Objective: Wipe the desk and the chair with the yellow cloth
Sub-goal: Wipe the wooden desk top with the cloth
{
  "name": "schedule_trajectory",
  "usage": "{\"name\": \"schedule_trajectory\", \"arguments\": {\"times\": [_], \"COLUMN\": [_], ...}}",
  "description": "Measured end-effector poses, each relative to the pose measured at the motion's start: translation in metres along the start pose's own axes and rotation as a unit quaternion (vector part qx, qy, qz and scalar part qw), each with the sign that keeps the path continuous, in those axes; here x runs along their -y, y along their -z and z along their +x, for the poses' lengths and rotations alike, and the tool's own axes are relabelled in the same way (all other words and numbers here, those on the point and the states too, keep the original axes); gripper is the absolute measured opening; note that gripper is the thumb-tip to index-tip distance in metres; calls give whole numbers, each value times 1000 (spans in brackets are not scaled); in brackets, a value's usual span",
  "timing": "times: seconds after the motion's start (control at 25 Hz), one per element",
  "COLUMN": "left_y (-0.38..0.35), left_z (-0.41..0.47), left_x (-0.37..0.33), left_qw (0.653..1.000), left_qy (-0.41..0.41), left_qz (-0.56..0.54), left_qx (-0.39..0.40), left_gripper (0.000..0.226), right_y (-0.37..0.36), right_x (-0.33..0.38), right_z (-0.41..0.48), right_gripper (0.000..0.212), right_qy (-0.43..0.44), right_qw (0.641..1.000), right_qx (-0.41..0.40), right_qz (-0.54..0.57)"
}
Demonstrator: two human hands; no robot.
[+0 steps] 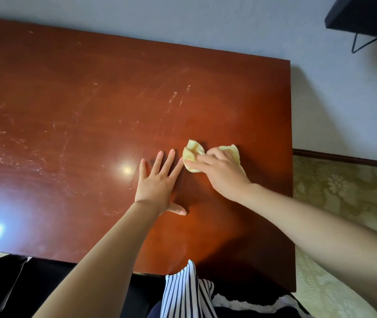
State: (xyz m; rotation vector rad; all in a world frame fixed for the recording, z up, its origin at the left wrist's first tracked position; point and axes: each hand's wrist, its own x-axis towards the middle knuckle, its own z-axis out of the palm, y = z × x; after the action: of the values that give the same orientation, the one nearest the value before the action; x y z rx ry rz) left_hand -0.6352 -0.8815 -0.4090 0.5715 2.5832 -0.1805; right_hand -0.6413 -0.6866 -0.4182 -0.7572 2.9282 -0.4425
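Pale blue-grey wall (205, 24) across 12 o'clock. Black shelf-like slab (366, 17) at 1 o'clock, with a thin black wire bracket (364, 43) beneath it. Dark skirting board (343, 158) at 3 o'clock, above a yellow-green floral floor covering (343, 198) that runs to 5 o'clock. Navy-and-white striped fabric (183, 292) at 6 o'clock.

Left grip (157, 184) lies flat, fingers splayed; right grip (221, 175) curled.
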Motion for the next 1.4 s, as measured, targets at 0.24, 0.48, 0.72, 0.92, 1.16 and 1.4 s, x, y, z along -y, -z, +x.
{"name": "schedule_trajectory", "arguments": {"times": [0.24,0.48,0.72,0.92,1.16,1.4], "left_y": [3,19,40,39,44,52], "left_z": [0,18,54,62,65,59], "left_x": [0,1,-4,-5,-7,-12], "left_qw": [997,991,986,986,985,978], "left_qy": [-26,-52,-70,-63,-83,-121], "left_qz": [67,94,142,152,151,165], "left_qx": [-33,-78,-50,-13,0,-23], "left_gripper": [136,128,132,136,137,138], "right_y": [33,57,66,40,24,43], "right_x": [-55,-122,-150,-124,-84,-86], "right_z": [-42,-2,70,69,11,-38], "right_gripper": [61,43,55,68,71,49], "right_qy": [80,-207,-424,-326,-120,96], "right_qw": [994,977,903,943,993,993], "right_qx": [50,52,-46,-52,15,39], "right_qz": [-48,-23,-43,-37,0,-63]}}
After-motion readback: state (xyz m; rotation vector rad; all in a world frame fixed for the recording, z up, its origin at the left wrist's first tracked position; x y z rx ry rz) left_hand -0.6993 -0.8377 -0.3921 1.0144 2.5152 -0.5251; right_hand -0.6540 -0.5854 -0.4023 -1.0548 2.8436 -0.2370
